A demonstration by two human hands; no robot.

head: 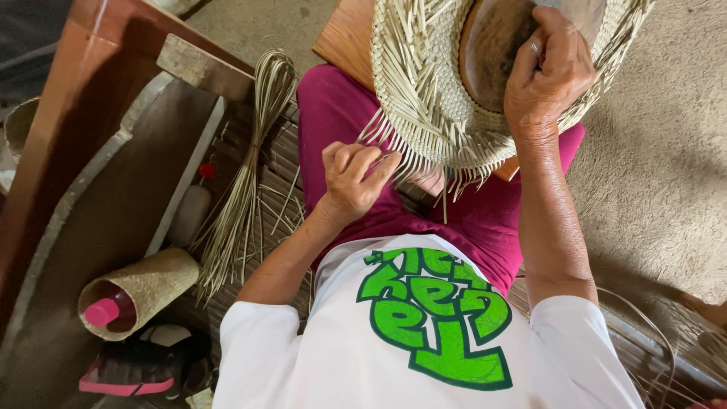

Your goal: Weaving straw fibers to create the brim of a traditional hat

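Note:
A partly woven straw hat (424, 91) rests on a round wooden block (492, 53) over my lap, with loose straw ends hanging from its rim. My left hand (352, 178) pinches a few of those loose strands at the near edge of the weave. My right hand (549, 64) presses down on top of the hat and the wooden block, with its fingers curled over the block; a ring shows on one finger.
A bundle of dry straw strands (246, 189) lies on the slatted seat to my left. Beside it lie a woven sleeve holding a pink-capped bottle (125, 299), a smooth stone (189, 212) and a dark pouch (144, 363). Concrete floor (659, 151) lies to the right.

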